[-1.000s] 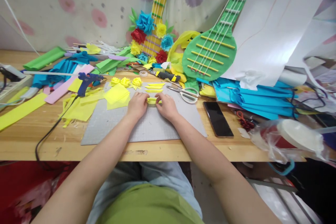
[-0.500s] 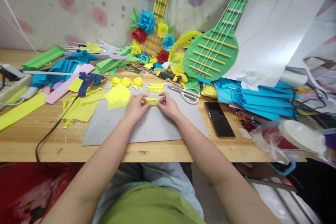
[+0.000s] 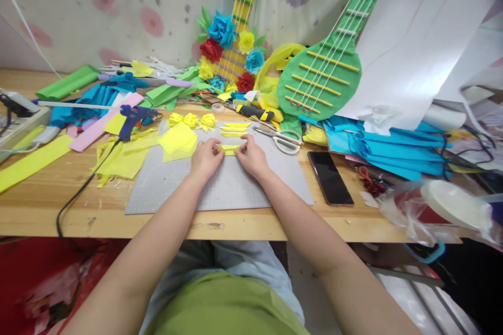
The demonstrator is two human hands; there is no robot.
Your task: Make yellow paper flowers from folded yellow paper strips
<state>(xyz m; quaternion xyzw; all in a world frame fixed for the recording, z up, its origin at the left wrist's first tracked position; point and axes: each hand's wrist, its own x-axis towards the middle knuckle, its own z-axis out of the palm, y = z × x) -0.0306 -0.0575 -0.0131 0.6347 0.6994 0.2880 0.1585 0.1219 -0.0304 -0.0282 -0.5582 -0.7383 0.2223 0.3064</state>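
Observation:
Between my hands, over the grey cutting mat (image 3: pixel 236 188), is a folded strip of yellow crepe paper (image 3: pixel 230 151). My left hand (image 3: pixel 207 158) pinches its left end, and my right hand (image 3: pixel 251 156) pinches the right end. Just beyond the fingers lie several folded yellow strips (image 3: pixel 234 128) in a small stack of rows. A pair of white-handled scissors (image 3: pixel 286 142) rests to the right of my right hand. Yellow paper squares (image 3: pixel 178 140) lie left of my left hand, with several yellow paper flowers (image 3: pixel 188 120) behind them.
A blue glue gun (image 3: pixel 131 120) with a black cord sits at left. A phone (image 3: pixel 330 178) lies right of the mat. Behind stand a green paper instrument (image 3: pixel 320 81) and a yellow one (image 3: pixel 245 5) with paper flowers. Blue crepe paper (image 3: pixel 385 146) is piled at right.
Both hands keep their pinch on the folded yellow paper, which now looks flatter and narrower. The whole view has shifted slightly.

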